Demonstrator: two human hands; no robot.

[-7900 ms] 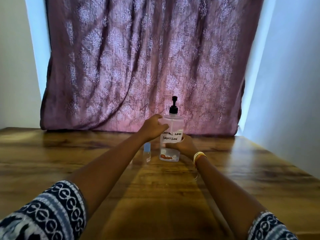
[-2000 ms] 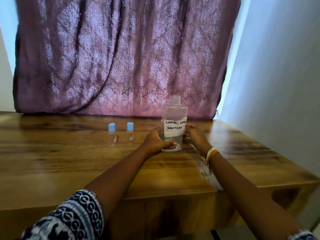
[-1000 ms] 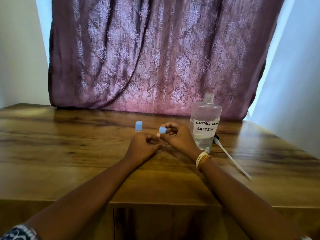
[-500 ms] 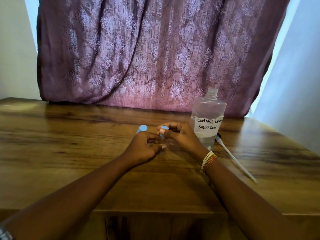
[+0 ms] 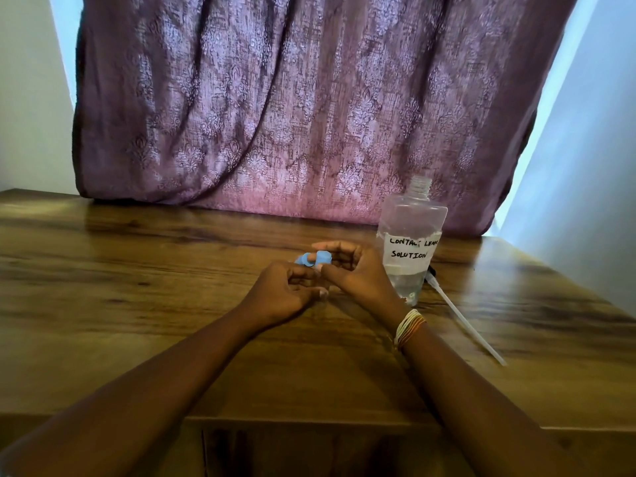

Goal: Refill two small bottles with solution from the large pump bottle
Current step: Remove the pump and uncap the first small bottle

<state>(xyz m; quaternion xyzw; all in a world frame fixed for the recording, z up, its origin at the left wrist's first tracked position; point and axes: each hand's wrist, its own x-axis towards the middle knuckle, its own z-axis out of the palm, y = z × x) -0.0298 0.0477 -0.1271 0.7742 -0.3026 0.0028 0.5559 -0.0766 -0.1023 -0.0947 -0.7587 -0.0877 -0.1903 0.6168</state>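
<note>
The large clear bottle (image 5: pixel 411 242), labelled "contact lens solution", stands uncapped at the right with a little liquid in it. Its pump with the long white tube (image 5: pixel 463 320) lies on the table to its right. Two small bottles show only by their blue caps: one cap (image 5: pixel 302 260) is tilted, the other cap (image 5: pixel 324 257) sits right beside it. My left hand (image 5: pixel 280 292) is curled around the small bottles' bodies, which it hides. My right hand (image 5: pixel 356 273) pinches the right blue cap from above, close to the large bottle.
The wooden table (image 5: pixel 137 290) stretches wide to the left; its front edge is just below my forearms. A purple patterned curtain (image 5: pixel 275 115) hangs along the table's back edge. A pale wall (image 5: pixel 592 166) rises on the right.
Both hands stay together on the small bottles. The left blue cap has tipped further over and now sits against the other cap. The view has shifted slightly.
</note>
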